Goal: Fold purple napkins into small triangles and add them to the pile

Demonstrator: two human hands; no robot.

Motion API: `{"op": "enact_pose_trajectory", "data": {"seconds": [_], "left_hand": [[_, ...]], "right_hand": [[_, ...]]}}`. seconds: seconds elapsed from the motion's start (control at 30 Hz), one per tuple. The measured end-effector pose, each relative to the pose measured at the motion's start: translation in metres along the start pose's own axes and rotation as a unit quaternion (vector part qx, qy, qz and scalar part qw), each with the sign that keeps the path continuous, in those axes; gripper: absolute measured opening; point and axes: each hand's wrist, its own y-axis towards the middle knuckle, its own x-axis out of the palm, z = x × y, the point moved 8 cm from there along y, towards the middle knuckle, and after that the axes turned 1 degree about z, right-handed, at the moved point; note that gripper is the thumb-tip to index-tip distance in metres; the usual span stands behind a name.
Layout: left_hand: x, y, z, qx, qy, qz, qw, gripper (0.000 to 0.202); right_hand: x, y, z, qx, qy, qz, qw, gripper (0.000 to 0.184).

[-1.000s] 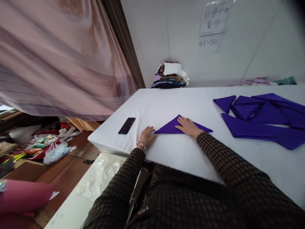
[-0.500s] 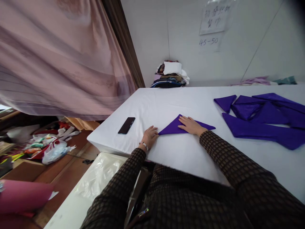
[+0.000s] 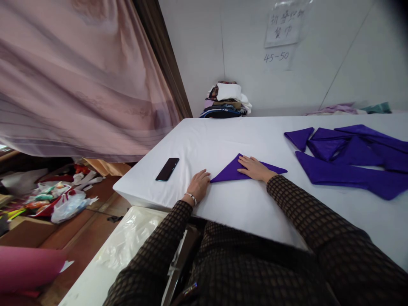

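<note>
A purple cloth napkin (image 3: 230,171) folded into a flat triangle lies on the white table (image 3: 242,140) in front of me. My right hand (image 3: 255,168) lies flat on top of it, fingers stretched out, pressing the cloth down. My left hand (image 3: 199,185) rests on the table at the triangle's left tip, fingers lightly curled and touching the corner. A bracelet shows on the left wrist.
A black phone (image 3: 167,168) lies near the table's left edge. Several purple napkins (image 3: 347,159), some folded, are spread at the right. A pile of folded fabrics (image 3: 227,100) sits by the wall. A pink curtain (image 3: 79,76) hangs left, with clutter (image 3: 54,199) on the floor.
The napkin and both hands have slid slightly to the right on the table. The view has shifted a little; my hands keep the same hold on the cloth.
</note>
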Motion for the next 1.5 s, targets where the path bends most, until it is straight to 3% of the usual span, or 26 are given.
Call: {"op": "enact_pose_trajectory", "data": {"seconds": [0.13, 0.3, 0.5, 0.6, 0.73, 0.8, 0.9, 1.0, 1.07, 1.13, 1.27, 1.5], "left_hand": [[-0.004, -0.002, -0.003, -0.015, 0.016, -0.004, 1.0, 0.025], [-0.009, -0.007, -0.01, -0.067, -0.046, 0.05, 0.995, 0.017], [0.006, -0.002, -0.013, -0.125, -0.115, 0.059, 0.984, 0.01], [0.008, -0.002, -0.022, -0.14, -0.112, 0.044, 0.983, 0.01], [-0.002, -0.004, -0.032, -0.161, -0.069, 0.048, 0.983, 0.011], [-0.009, 0.001, -0.023, -0.151, -0.057, 0.064, 0.985, 0.012], [-0.009, 0.023, 0.018, -0.071, -0.073, 0.068, 0.992, 0.021], [0.007, 0.053, 0.064, 0.009, -0.085, 0.018, 0.996, 0.032], [0.021, 0.071, 0.081, 0.034, -0.077, -0.023, 0.996, 0.041], [0.037, 0.082, 0.084, 0.025, -0.059, -0.068, 0.996, 0.052], [0.061, 0.085, 0.069, -0.017, -0.027, -0.125, 0.992, 0.069], [0.065, 0.088, 0.059, -0.028, -0.033, -0.149, 0.988, 0.069]], "right_hand": [[-0.001, 0.0, 0.0, 0.003, 0.004, -0.004, 1.0, 0.069], [-0.002, -0.001, -0.002, 0.007, 0.011, -0.006, 1.0, 0.069], [-0.002, -0.001, -0.001, 0.006, 0.007, -0.006, 1.0, 0.069], [-0.001, -0.001, -0.001, 0.005, 0.003, -0.005, 1.0, 0.069], [-0.001, -0.001, -0.002, 0.0, 0.002, 0.004, 1.0, 0.069], [-0.002, -0.001, -0.002, 0.001, 0.004, 0.006, 1.0, 0.069], [-0.003, -0.001, -0.003, 0.005, 0.002, -0.001, 1.0, 0.067], [-0.004, -0.002, -0.005, -0.002, -0.003, -0.006, 1.0, 0.066], [-0.005, -0.002, -0.007, -0.006, -0.002, -0.005, 1.0, 0.064], [-0.006, -0.002, -0.008, -0.004, -0.002, -0.005, 1.0, 0.062], [-0.007, -0.002, -0.009, 0.003, -0.009, -0.01, 1.0, 0.062], [-0.01, -0.001, -0.011, -0.002, -0.003, -0.014, 1.0, 0.062]]}}
